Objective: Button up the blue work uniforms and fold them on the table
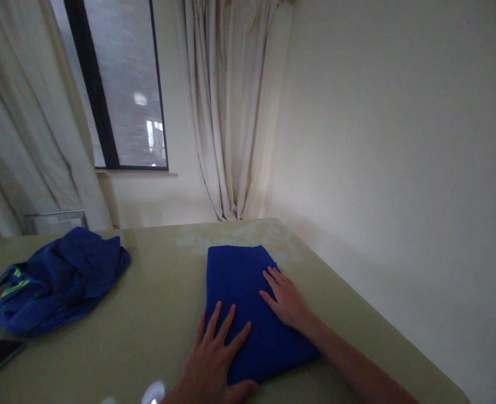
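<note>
Resting a wide-splayed left hand (213, 358) on the near-left edge of folded blue cloth (260, 334), flat on the counter (164, 286)! Stretched farther forward with right hand (288, 298), loosely open, apparently gripping nothing with either.

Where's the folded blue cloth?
In the head view, the folded blue cloth lies on the table at lower centre, partly beneath the left hand and right hand, right of the crumpled blue garment.
</note>
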`<state>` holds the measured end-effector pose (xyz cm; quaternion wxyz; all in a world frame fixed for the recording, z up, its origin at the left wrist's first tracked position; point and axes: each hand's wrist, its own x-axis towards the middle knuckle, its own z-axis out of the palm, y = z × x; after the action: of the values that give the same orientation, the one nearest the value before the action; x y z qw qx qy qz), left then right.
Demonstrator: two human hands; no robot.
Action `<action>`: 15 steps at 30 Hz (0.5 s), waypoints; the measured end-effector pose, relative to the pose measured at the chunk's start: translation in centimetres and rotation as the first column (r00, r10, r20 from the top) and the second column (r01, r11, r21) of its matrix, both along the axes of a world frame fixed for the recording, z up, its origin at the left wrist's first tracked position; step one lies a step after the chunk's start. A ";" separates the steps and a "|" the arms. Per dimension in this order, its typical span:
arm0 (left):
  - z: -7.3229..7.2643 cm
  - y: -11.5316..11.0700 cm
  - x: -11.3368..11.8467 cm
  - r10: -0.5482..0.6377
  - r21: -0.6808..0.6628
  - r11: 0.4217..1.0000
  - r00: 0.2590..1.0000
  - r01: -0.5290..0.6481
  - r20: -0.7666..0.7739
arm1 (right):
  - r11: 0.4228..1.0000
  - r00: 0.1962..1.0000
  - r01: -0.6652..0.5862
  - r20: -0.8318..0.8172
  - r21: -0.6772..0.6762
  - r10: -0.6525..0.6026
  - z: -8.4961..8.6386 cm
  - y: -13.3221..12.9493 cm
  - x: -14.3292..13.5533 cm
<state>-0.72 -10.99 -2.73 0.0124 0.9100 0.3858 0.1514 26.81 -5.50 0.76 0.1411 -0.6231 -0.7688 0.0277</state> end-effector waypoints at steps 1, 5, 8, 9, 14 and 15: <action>-0.3 -0.1 0.2 0.015 0.000 1.000 1.000 -0.015 0.005 | 1.000 1.000 0.006 -0.002 0.016 -0.006 0.2 -0.8 -0.3; -2.9 -1.2 1.6 0.141 -0.018 0.990 0.990 -0.140 0.017 | 0.991 0.990 -0.134 -0.041 -0.007 0.133 0.5 -4.1 -2.4; -5.0 -2.6 2.4 0.243 0.011 0.970 0.970 -0.243 0.024 | 0.951 0.955 -0.292 -0.088 -0.101 0.284 0.8 -4.9 -2.8; -5.3 -2.9 2.5 0.225 0.016 0.974 0.974 -0.225 0.014 | 0.932 0.940 -0.338 -0.101 -0.127 0.327 1.0 -4.8 -2.6; -1.1 -0.6 1.7 0.094 -0.013 0.995 0.995 -0.094 0.013 | 0.877 0.893 -0.449 -0.121 -0.174 0.433 1.8 -3.2 -1.8; 0.2 0.6 1.4 0.173 -0.003 0.985 0.984 -0.173 0.030 | 0.877 0.894 -0.447 -0.119 -0.176 0.432 1.8 -3.1 -1.8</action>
<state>0.65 -10.35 -2.48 0.0052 0.8707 0.4631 0.1656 24.99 -8.62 2.58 0.0973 -0.4415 -0.8777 0.1591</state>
